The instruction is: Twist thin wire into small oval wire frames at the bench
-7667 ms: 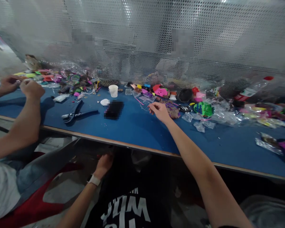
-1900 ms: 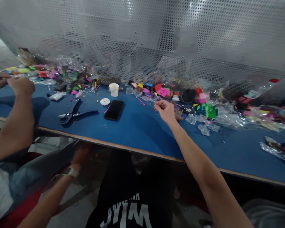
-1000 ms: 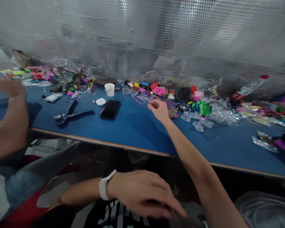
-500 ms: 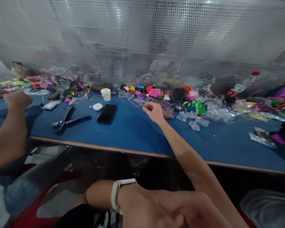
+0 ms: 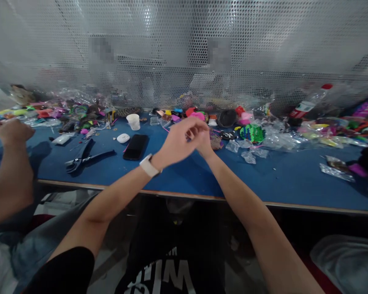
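Observation:
My left hand (image 5: 182,141), with a white watch (image 5: 150,165) on its wrist, is above the blue table (image 5: 171,175). Its fingers curl over towards my right hand (image 5: 204,143) and cover much of it. Whether a small thing lies between the fingers of either hand is hidden. Behind both hands are a pink piece (image 5: 199,116) and other small coloured pieces. A black phone (image 5: 135,147) lies left of my left hand, beside a white rounded case (image 5: 123,138) and a white cup (image 5: 133,121).
Blue-handled pliers (image 5: 87,157) lie at the left, near another person's hands (image 5: 15,131). Clear bags and a green-blue piece (image 5: 252,133) are at the right, with a red-capped bottle (image 5: 313,102) behind. A perforated metal screen (image 5: 171,49) borders the back.
My left hand has risen from the near edge of view, over the table to my right hand. The view has shifted slightly, and my right hand is now partly covered.

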Demonstrator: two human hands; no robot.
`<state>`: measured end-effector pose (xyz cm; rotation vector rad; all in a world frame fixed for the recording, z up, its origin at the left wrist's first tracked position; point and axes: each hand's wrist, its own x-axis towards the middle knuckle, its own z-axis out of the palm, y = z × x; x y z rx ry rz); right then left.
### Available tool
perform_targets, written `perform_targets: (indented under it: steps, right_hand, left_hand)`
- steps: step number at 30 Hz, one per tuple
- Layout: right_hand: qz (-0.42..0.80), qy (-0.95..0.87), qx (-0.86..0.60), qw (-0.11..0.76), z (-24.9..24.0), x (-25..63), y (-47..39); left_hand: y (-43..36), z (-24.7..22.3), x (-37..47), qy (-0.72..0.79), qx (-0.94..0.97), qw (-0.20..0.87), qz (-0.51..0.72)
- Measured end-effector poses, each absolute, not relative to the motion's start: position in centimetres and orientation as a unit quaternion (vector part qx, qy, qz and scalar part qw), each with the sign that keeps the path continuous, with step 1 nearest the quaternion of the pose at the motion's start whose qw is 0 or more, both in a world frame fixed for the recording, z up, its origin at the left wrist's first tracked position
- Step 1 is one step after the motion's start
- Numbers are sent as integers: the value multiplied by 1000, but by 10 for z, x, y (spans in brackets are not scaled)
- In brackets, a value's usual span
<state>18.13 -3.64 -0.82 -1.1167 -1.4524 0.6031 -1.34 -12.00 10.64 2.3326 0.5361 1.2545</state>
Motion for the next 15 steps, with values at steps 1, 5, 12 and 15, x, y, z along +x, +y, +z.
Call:
perform_targets:
  steps: [1,5,12,15]
  right_hand:
    - [259,-604,-471,588,-8,181,-35]
    - [294,-551,-454,635,-10,179,-34]
    - [247,-597,-447,619,-14,181,-32]
    - [240,-609,-440,614,-14,181,-32]
  left_hand:
    - [-93,100,-11,221,844,165,460]
    - [-17,55,-11,259,869,41,420]
    - [3,3,-18,280,856,35,433]
    - [4,1,-19,294,841,50,451]
